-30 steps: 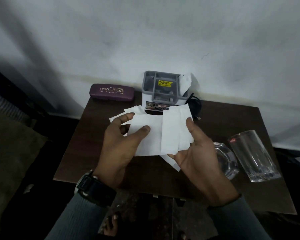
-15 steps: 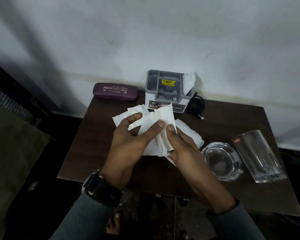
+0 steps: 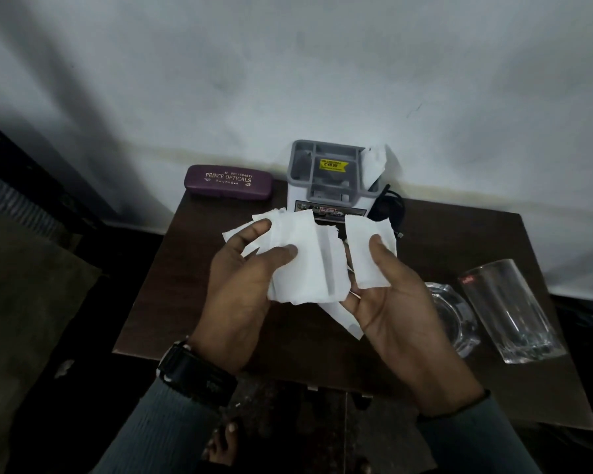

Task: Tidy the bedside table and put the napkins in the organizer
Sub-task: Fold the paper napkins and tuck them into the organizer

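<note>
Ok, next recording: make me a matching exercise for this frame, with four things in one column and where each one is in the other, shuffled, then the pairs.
Things
1. spectacle case
2. drinking glass
3. napkin stack
4. single napkin

Places
A. held in the right hand
B. back left of the table, left of the organizer
C. held in the left hand
D. right side of the table, beside the ashtray

Pairs: 1-B, 2-D, 3-C, 4-A
</note>
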The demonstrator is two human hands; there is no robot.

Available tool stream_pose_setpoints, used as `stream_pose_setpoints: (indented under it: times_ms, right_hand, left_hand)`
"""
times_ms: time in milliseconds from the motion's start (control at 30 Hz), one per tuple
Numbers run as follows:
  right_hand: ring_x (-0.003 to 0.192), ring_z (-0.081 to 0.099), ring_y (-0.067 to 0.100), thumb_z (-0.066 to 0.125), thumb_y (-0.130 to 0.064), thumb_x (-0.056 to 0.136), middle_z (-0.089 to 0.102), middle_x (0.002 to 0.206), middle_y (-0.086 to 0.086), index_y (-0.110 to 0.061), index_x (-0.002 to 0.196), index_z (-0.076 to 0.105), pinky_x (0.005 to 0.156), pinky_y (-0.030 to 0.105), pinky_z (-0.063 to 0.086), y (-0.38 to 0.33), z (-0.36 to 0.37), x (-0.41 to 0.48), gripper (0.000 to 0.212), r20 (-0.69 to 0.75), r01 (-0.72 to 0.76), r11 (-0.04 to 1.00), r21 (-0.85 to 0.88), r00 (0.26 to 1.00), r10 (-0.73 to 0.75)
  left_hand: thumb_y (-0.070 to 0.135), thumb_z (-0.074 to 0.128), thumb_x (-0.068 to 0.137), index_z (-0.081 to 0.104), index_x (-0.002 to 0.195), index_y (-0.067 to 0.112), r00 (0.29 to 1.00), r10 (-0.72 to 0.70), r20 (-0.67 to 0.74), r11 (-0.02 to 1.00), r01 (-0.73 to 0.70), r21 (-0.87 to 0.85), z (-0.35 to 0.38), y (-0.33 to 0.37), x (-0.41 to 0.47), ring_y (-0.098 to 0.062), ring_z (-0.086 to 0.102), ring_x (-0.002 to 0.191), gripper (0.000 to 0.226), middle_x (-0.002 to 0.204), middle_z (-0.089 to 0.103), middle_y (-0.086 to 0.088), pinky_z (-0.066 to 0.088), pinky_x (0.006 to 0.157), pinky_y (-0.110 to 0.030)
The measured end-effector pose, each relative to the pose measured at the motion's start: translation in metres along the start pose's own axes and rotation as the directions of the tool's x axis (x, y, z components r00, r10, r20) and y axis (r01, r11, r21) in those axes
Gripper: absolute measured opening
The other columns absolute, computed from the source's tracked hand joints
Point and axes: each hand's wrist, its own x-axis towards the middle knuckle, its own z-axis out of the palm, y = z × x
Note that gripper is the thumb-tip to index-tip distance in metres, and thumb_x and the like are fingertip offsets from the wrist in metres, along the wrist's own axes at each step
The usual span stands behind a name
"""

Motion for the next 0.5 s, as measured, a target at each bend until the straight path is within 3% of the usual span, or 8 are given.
stream_pose_setpoints:
  times_ms: [133, 267, 367, 433, 500]
  right_hand:
    - [0.115, 0.072, 0.028, 0.059, -0.023, 0.099, 0.073, 0.127, 0.014, -0.007, 0.132, 0.064, 0.085, 0.043, 0.064, 0.002, -0.0001, 0.0016, 0.037, -0.023, 0.035, 0.999, -0.023, 0.999, -0.036]
    - [0.117, 0.071, 0.031, 0.057, -0.032, 0.098, 0.073, 0.126, 0.015, -0.007, 0.132, 0.064, 0.093, 0.048, 0.061, 0.0038, -0.002, 0.0018, 0.043, -0.062, 0.053, 0.994, -0.097, 0.996, -0.059]
    - [0.11, 0.074, 0.03, 0.063, -0.037, 0.097, 0.076, 0.119, 0.016, -0.007, 0.129, 0.066, 0.085, 0.046, 0.064, -0.0007, -0.0035, 0.0004, 0.045, -0.097, 0.108, 0.986, -0.129, 0.988, -0.121]
    - [0.107, 0.076, 0.027, 0.07, -0.038, 0.093, 0.079, 0.112, 0.011, -0.015, 0.12, 0.073, 0.086, 0.045, 0.063, -0.0011, -0.0029, -0.0008, 0.036, -0.103, 0.174, 0.958, -0.226, 0.974, -0.201]
    - [0.101, 0.077, 0.021, 0.069, -0.032, 0.097, 0.08, 0.104, 0.004, -0.024, 0.104, 0.078, 0.088, 0.045, 0.062, 0.006, 0.0009, -0.0016, 0.014, -0.114, 0.241, 0.859, -0.451, 0.939, -0.323]
  left_hand:
    - [0.003, 0.077, 0.085, 0.07, 0.126, 0.016, 0.999, -0.009, 0.046, 1.0, 0.01, -0.027, 0.002, -0.0012, -0.0011, -0.025, 0.079, 0.096, 0.043, 0.109, 0.081, -0.005, 0.063, 0.061, -0.036]
    - [-0.003, 0.078, 0.084, 0.07, 0.126, 0.018, 0.998, 0.055, 0.01, 0.998, -0.055, -0.002, 0.0005, -0.002, -0.0011, -0.019, 0.08, 0.089, 0.048, 0.106, 0.082, -0.001, 0.064, 0.061, -0.036]
    - [0.003, 0.075, 0.086, 0.07, 0.125, 0.015, 1.0, -0.013, 0.021, 0.997, 0.015, -0.08, 0.0015, 0.0008, -0.001, -0.019, 0.08, 0.091, 0.041, 0.105, 0.082, 0.0, 0.063, 0.059, -0.034]
    - [0.018, 0.071, 0.091, 0.069, 0.129, 0.013, 0.991, -0.11, 0.082, 0.973, 0.124, -0.193, 0.0034, 0.0023, -0.0027, -0.028, 0.077, 0.106, 0.039, 0.118, 0.079, -0.008, 0.065, 0.065, -0.038]
    - [0.025, 0.059, 0.102, 0.066, 0.134, 0.013, 0.986, -0.142, 0.091, 0.959, 0.16, -0.233, 0.0041, 0.0021, -0.0039, -0.034, 0.073, 0.114, 0.035, 0.126, 0.076, -0.012, 0.066, 0.071, -0.042]
